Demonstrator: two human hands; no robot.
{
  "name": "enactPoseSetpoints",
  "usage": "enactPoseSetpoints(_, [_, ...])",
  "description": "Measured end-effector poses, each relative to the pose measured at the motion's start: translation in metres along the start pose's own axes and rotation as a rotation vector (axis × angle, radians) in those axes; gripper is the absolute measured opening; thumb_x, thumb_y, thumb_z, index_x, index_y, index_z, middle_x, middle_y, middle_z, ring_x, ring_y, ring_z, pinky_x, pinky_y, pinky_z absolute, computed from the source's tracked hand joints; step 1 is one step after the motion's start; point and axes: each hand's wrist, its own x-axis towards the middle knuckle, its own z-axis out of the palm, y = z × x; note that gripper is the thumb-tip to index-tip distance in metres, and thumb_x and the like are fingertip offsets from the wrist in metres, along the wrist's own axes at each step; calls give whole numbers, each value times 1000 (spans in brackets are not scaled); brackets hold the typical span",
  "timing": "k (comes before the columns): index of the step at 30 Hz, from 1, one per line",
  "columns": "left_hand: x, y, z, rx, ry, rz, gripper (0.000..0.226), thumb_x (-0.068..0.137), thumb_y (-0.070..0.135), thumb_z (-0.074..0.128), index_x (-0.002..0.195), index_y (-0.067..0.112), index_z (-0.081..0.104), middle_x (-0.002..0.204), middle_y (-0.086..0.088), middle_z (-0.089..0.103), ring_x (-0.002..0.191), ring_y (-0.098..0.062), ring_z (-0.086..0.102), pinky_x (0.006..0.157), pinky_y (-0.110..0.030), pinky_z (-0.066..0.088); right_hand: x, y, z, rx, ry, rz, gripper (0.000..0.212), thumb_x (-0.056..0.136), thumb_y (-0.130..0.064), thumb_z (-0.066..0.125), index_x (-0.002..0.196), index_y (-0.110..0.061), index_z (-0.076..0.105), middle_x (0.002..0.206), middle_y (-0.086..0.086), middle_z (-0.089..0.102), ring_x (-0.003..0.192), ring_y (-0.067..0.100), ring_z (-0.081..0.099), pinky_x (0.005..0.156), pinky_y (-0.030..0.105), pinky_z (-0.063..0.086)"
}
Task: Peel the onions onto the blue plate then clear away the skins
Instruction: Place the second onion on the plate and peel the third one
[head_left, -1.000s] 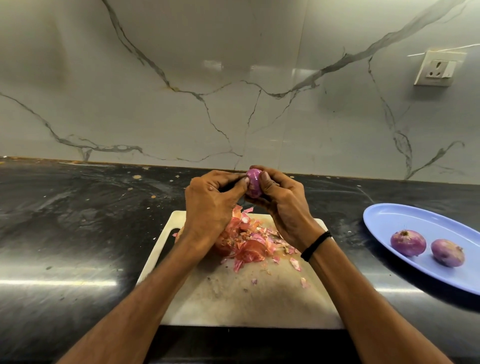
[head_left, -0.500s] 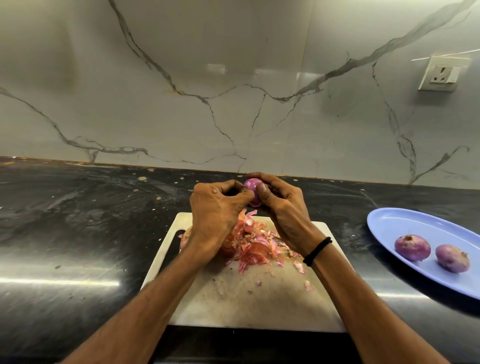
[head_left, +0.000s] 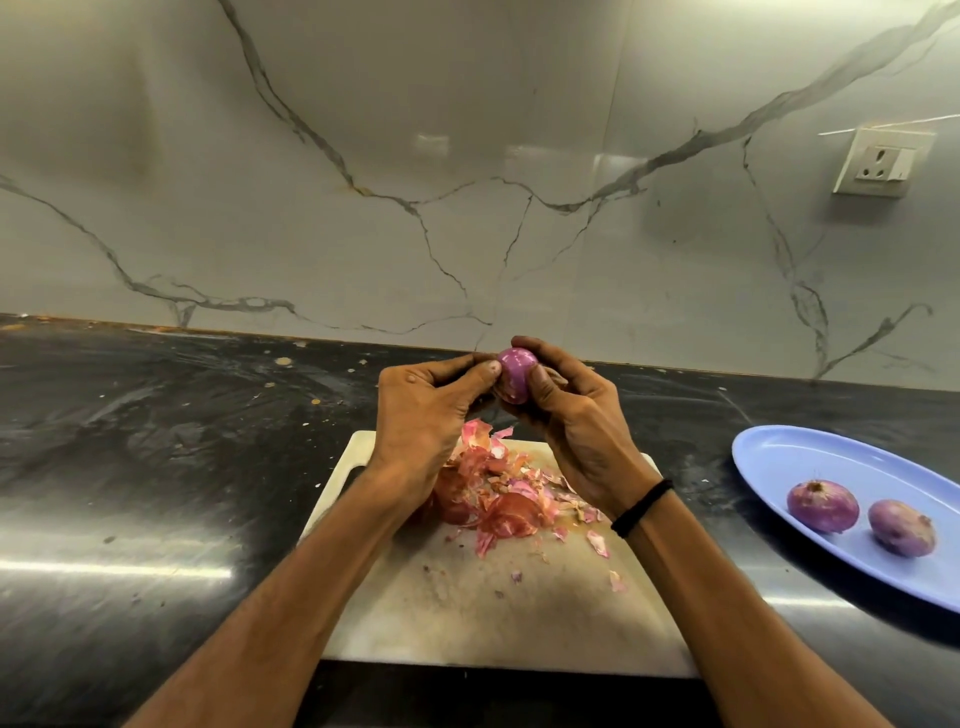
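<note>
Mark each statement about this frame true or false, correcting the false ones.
1. The left hand and right hand both hold one onion. True.
2. The blue plate carries three onions. False: two onions lie on it.
3. Loose skins lie heaped on the cutting board. True.
4. The blue plate sits left of the cutting board. False: it sits to the right.

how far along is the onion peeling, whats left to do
Done: two peeled onions sit on the blue plate. In hand: the right hand holds a third onion, already glossy purple, while the left hand pinches at it. Left: plate it, then clear the skins piled on the cutting board.
</note>
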Motion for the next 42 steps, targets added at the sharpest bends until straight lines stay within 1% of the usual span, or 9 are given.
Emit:
enactPoseSetpoints(7, [0,0,-1,49,36,18,16,80,5,77,87,20,75,70,13,74,73,-3,73,65,-12,54,0,4,0,-48,-28,-9,40,85,-13,64,124,-6,63,129,20,62,118,33,62,95,43,56])
enactPoseSetpoints(13, [3,-12,0,301,139,91,18,74,21,85,88,26,76,71,20,71,73,3,71,71,-14,57,-2,6,3,-150,8,-17,42,82,-16,66,123,-7,64,126,17,64,117,32,63,99,51,52])
enactPoseSetpoints(18, [4,-17,-2,493,137,233,23,78,25,82,98,14,78,84,9,74,74,3,69,73,-9,55,-5,7,11,-73,23,37,40,85,-12,65,125,-4,64,123,19,67,115,33,65,96,47,55])
enactPoseSetpoints(25, [5,-13,-1,285,178,159,6,77,26,82,80,28,77,73,11,75,72,-5,72,73,-22,59,-5,3,19,160,41,154,41,90,-13,60,129,-1,59,124,21,65,108,34,68,86,43,59])
enactPoseSetpoints(29, [3,-8,-2,244,178,183,28,83,13,77,70,37,70,66,17,72,67,-1,70,62,-13,54,-2,0,17,243,88,141,48,87,-20,61,128,4,57,126,26,63,109,37,67,79,37,61])
enactPoseSetpoints(33, [4,-11,-6,434,76,326,22,88,18,74,98,38,70,85,24,71,80,6,68,74,-9,53,-1,-1,15,211,85,127,43,87,-24,59,121,3,61,120,24,66,104,31,69,76,33,61])
enactPoseSetpoints(35, [8,-16,-7,525,32,371,25,88,24,73,113,24,72,104,10,71,94,1,66,83,-10,52,-1,0,15,172,94,120,47,86,-27,61,122,4,61,122,24,65,105,31,68,77,34,61])
enactPoseSetpoints(38, [12,-20,-8,579,-7,406,35,86,31,71,118,15,73,116,-1,68,105,-8,65,91,-17,54,0,-1,14,148,106,113,50,84,-30,61,121,4,62,120,24,66,101,30,69,79,34,61])
enactPoseSetpoints(42, [15,-19,-10,618,-26,406,37,85,30,73,119,16,71,122,-3,57,109,-9,58,90,-10,50,-1,-5,12,115,88,115,42,83,-32,61,110,-1,68,106,16,72,90,25,71,72,30,61])
